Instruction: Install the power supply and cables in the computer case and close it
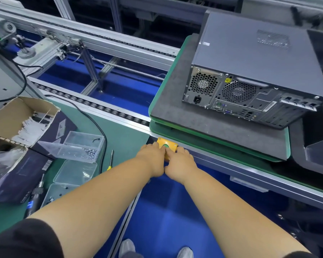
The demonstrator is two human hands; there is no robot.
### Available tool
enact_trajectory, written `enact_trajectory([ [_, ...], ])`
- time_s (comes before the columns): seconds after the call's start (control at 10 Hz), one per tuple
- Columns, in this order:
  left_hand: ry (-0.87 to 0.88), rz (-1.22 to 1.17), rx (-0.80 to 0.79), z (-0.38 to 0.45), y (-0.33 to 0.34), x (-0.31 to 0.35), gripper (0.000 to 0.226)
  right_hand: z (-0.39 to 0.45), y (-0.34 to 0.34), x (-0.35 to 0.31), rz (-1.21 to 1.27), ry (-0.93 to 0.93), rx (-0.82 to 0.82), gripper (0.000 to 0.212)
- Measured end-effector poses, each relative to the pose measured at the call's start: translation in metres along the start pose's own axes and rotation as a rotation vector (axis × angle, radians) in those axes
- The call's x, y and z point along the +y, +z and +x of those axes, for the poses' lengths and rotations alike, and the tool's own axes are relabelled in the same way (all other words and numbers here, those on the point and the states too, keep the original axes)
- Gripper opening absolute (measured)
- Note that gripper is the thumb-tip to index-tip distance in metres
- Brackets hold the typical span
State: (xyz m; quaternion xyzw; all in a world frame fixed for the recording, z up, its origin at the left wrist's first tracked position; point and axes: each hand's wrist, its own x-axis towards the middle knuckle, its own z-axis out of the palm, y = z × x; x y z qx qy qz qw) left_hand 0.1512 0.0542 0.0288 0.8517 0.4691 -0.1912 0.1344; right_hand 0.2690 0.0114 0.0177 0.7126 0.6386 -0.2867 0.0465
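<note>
Both hands, left (153,157) and right (181,159), are resting fingers on the yellow button box (167,144), hiding it; neither grip is clenching. The closed case (254,71) is lying on the pallet (175,116), its far side cut off.

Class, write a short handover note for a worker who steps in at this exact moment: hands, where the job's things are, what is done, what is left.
Left hand: fingers rest on the yellow button box at the conveyor edge, beside the green button.
Right hand: also on the box, holding nothing.
Computer case: lies on its side on the grey pallet, side panel on, rear ports facing you.
Done: case looks closed.
Left: probably pressing the button to send the pallet on.
Yellow-handled screwdriver lies on the green bench.
</note>
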Motion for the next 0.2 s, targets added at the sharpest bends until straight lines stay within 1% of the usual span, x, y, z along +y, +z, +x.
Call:
enact_trajectory([
  [0.1,0.025,-0.133,0.038,-0.006,-0.005,-0.008,0.045,-0.007,-0.010,0.007,0.081,-0.014,0.000,0.058],
  [0.2,-0.004,-0.266,0.127,-0.015,-0.008,-0.013,0.041,-0.020,-0.019,0.011,0.174,0.016,0.063,0.050],
])
